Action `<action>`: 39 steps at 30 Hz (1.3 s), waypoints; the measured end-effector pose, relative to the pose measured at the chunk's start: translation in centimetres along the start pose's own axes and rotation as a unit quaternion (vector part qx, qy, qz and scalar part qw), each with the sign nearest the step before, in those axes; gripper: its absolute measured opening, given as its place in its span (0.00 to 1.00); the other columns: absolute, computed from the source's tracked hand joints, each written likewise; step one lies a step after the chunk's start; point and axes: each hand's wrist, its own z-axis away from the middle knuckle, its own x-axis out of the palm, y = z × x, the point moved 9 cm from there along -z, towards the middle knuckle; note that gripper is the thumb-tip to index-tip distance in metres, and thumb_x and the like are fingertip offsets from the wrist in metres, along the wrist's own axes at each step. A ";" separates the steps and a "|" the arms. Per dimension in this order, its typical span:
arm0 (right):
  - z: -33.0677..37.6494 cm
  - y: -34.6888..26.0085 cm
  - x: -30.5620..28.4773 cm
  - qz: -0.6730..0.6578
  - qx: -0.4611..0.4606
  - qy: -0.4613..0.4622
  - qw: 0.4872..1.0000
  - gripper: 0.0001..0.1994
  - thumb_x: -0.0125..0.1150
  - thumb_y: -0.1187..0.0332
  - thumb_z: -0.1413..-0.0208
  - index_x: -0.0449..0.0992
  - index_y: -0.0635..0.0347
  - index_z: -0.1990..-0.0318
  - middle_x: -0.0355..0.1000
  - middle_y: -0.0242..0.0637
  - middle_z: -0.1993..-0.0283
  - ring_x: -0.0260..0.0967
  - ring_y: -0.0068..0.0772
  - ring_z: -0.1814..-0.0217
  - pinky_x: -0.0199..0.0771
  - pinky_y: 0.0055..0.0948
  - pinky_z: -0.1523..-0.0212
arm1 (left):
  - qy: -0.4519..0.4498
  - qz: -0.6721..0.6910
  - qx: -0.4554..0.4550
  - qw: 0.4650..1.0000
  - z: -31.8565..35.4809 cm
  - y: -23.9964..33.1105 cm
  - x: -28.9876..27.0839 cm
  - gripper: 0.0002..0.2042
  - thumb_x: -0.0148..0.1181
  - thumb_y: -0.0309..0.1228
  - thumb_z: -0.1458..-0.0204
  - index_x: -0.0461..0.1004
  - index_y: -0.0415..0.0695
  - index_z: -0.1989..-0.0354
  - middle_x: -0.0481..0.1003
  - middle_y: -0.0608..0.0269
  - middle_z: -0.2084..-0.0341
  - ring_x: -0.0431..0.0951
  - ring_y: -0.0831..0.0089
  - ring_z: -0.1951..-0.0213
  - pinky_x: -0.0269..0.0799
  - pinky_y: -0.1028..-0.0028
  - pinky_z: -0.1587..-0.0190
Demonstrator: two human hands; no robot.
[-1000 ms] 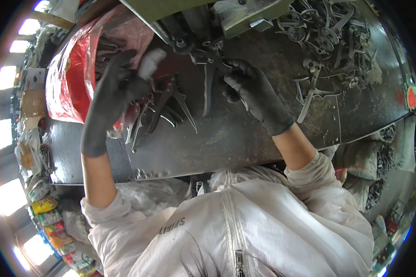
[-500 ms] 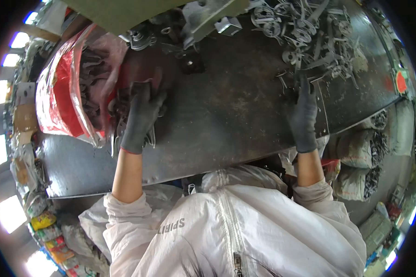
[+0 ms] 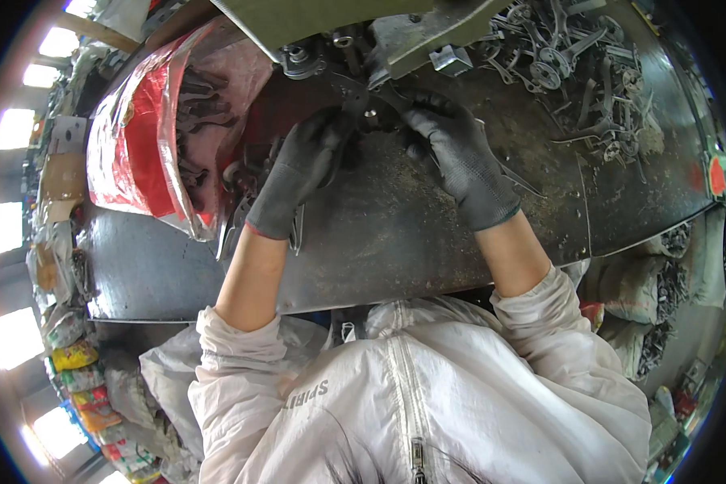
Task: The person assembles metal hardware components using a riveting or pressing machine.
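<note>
My left hand (image 3: 310,153), in a dark grey glove, is closed on a flat grey metal piece (image 3: 352,95) just in front of the machine. To its right my right hand (image 3: 458,157), gloved alike, has its fingers curled around another slim metal piece (image 3: 526,182), whose pointed end sticks out beside the wrist. Between the two hands, a small dark block (image 3: 370,121) with a shiny pin sits under the machine head. The fingertips partly hide both pieces, so their exact kind does not show.
A green machine (image 3: 323,20) overhangs the dark metal tabletop (image 3: 379,250). At left lies a red and clear plastic bag (image 3: 137,137) of metal pieces, with more (image 3: 242,181) beside it. A heap of metal parts (image 3: 577,64) covers the far right. Filled sacks (image 3: 633,286) stand below the table's right side.
Both hands have come together at the small block under the machine, the left moving right and the right moving left from the heap. Each now has a metal piece there.
</note>
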 end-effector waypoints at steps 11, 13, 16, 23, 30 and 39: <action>-0.5 -0.7 1.1 0.056 -0.092 -0.025 0.994 0.18 0.52 0.80 0.35 0.71 0.66 0.39 0.77 0.35 0.57 0.75 0.20 0.66 0.79 0.24 0.63 | -0.020 0.024 -0.086 0.996 -1.2 1.2 -1.5 0.22 0.45 0.39 0.30 0.74 0.33 0.41 0.82 0.57 0.59 0.81 0.72 0.60 0.76 0.73 0.52; -0.6 -0.7 1.3 0.052 -0.103 -0.020 0.993 0.18 0.52 0.80 0.35 0.72 0.65 0.39 0.77 0.35 0.58 0.75 0.19 0.67 0.78 0.24 0.64 | -0.021 0.029 -0.061 0.997 -1.3 0.6 -1.4 0.21 0.45 0.38 0.30 0.74 0.33 0.41 0.82 0.57 0.59 0.81 0.73 0.60 0.75 0.73 0.52; -1.2 -0.1 2.0 0.027 -0.081 -0.046 0.995 0.18 0.53 0.80 0.36 0.72 0.64 0.39 0.78 0.35 0.59 0.74 0.19 0.69 0.76 0.24 0.67 | -0.039 0.053 -0.065 0.996 -1.3 0.0 -1.1 0.21 0.45 0.37 0.30 0.74 0.33 0.41 0.82 0.56 0.58 0.81 0.73 0.60 0.75 0.74 0.52; -0.8 -0.2 1.7 0.057 -0.109 -0.053 0.991 0.22 0.56 0.77 0.36 0.68 0.68 0.35 0.79 0.39 0.57 0.72 0.21 0.71 0.73 0.24 0.72 | -0.032 0.009 -0.044 0.998 -1.7 2.3 -0.5 0.21 0.45 0.37 0.30 0.72 0.34 0.39 0.82 0.55 0.59 0.82 0.72 0.59 0.76 0.73 0.50; -1.2 0.5 2.7 0.097 -0.088 -0.047 0.990 0.25 0.60 0.72 0.36 0.66 0.69 0.33 0.79 0.42 0.54 0.70 0.20 0.72 0.69 0.22 0.75 | -0.071 -0.041 0.076 0.994 -1.3 4.1 -0.6 0.19 0.44 0.31 0.31 0.71 0.33 0.37 0.81 0.50 0.54 0.82 0.69 0.52 0.76 0.72 0.45; -3.9 3.4 1.9 0.053 -0.032 -0.076 0.995 0.23 0.57 0.76 0.38 0.68 0.68 0.36 0.75 0.40 0.61 0.70 0.23 0.72 0.71 0.27 0.74 | -0.067 -0.383 0.253 0.886 -0.8 1.7 -0.5 0.18 0.55 0.26 0.41 0.75 0.36 0.43 0.79 0.49 0.50 0.81 0.57 0.49 0.78 0.65 0.46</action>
